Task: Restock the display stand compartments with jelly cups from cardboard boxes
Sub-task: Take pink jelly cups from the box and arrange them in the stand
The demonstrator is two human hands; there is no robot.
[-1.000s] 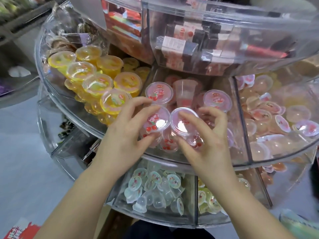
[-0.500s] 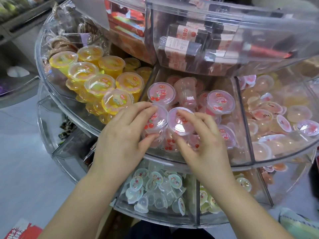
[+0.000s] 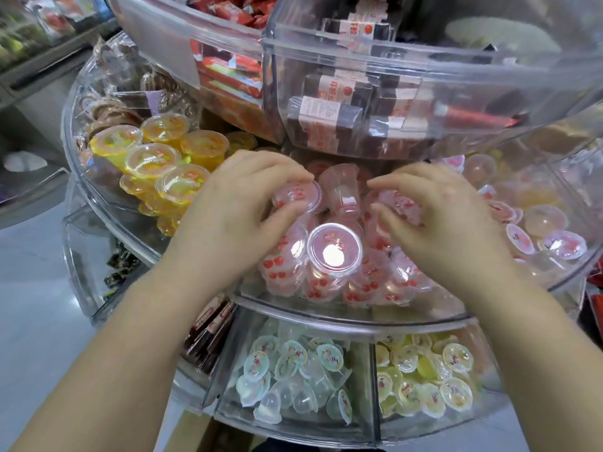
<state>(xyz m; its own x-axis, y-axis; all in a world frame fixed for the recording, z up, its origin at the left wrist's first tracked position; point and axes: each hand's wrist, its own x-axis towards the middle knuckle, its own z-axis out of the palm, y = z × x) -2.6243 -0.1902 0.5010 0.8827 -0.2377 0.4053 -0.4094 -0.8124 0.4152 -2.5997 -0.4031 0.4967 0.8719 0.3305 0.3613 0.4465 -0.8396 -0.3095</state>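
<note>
Both hands are in the stand's middle compartment [image 3: 342, 308], deep among the red jelly cups [image 3: 334, 247]. Left hand [image 3: 235, 210] pinches a cup [image 3: 298, 194] by its lid rim; right hand [image 3: 447, 220] curls round another cup [image 3: 399, 203]. They look light, slick and easily dented, so rim grips should serve best.

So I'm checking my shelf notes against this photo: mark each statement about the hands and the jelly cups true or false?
1. Both hands reach into the red cherry jelly cup compartment. True.
2. The left hand grips a yellow jelly cup. False: its fingers pinch a clear-lidded red jelly cup.
3. The yellow jelly cups sit left of the red ones. True.
4. The right hand hangs idle. False: it holds another red cup.
</note>
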